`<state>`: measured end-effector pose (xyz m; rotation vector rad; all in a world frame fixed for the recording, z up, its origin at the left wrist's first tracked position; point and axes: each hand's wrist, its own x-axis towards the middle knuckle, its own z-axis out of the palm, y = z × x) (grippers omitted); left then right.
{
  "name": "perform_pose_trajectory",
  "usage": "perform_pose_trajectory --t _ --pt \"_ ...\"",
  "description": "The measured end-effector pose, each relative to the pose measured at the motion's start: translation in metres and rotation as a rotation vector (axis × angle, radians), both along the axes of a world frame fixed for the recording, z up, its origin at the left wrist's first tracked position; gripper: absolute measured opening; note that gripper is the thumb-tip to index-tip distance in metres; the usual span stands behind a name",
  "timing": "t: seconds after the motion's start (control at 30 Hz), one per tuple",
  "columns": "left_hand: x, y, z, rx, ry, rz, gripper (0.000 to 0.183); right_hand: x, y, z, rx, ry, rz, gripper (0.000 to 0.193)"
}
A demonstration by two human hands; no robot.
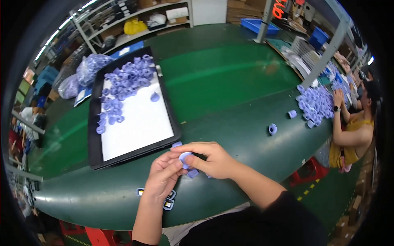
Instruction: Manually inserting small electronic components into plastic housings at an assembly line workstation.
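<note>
A black tray point(95, 123) of lilac plastic rings point(125, 80) sits far left on the green table point(230, 74). Nearer, the left hand point(163, 177) and right hand point(212, 160) pinch one lilac ring point(184, 157) together (fingers closed on it), above the table edge.

Factory assembly floor, prob. a plastics line. Hands work over a long green conveyor-type belt table point(230, 74) running away from them. Just beyond the left hand point(162, 178): black flat tray w/ white sheet point(139, 123), heaped w/ small lilac plastic ring parts point(127, 80). Further left-back: clear bags of same parts point(92, 65), metal storage shelving w/ boxes point(139, 16). Far right of the right hand point(213, 160): another pile of lilac parts point(316, 104), a co-worker point(355, 131) seated at it. Blue plastic crates point(256, 25) at back.
</note>
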<state>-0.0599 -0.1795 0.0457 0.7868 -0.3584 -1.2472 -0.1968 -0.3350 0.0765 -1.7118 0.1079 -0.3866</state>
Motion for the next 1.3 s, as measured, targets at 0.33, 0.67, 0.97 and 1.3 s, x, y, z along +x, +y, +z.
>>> perform_pose_trajectory --t 0.33,0.67,0.97,1.3 --pt "-0.001 -0.002 0.003 0.032 -0.05 -0.031 0.031 0.01 0.007 -0.013 0.021 -0.092 -0.042 0.023" --pt "0.0 0.002 0.0 -0.051 0.021 -0.082 0.03 0.004 0.012 -0.016 0.007 -0.056 -0.116 0.025" --pt "0.004 -0.001 0.004 -0.018 -0.181 -0.045 0.014 0.005 0.005 -0.007 0.232 -0.218 -0.044 0.035" --pt "-0.006 -0.005 0.018 -0.045 -0.179 -0.001 0.035 0.005 0.005 -0.013 0.391 -0.179 -0.018 0.023"
